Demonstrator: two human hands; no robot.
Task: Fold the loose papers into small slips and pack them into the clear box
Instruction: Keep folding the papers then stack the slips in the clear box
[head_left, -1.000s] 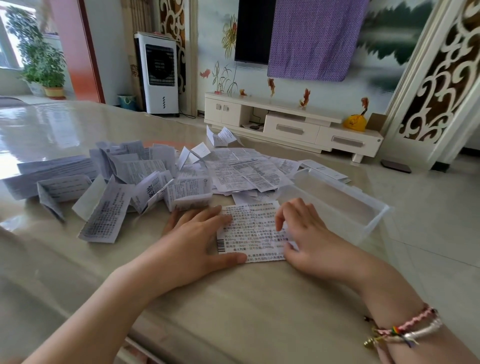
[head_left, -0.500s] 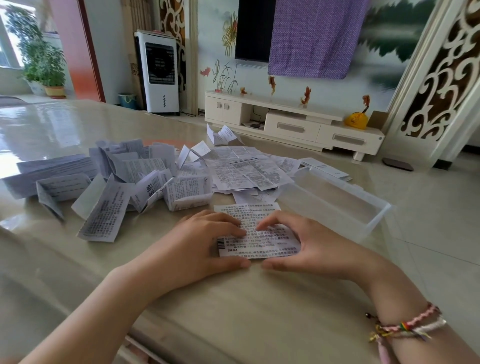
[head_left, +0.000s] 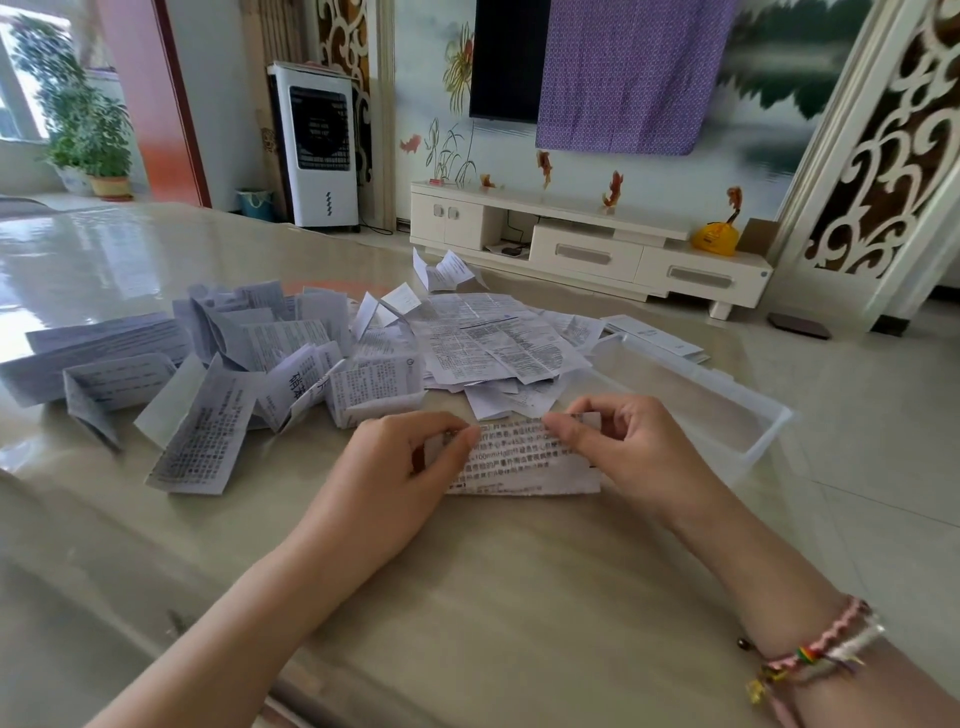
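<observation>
Pinching the paper's (head_left: 519, 460) far edge at centre frame, left hand (head_left: 400, 473) and right hand (head_left: 628, 452) have halved it, nearing a slip for the clear box (head_left: 769, 415).

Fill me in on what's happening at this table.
A person is folding a printed paper on the table. The left hand and right hand each pinch its top edge near the middle. A pile of loose papers lies behind it. The clear box sits to the right, with no slips visible inside.
</observation>
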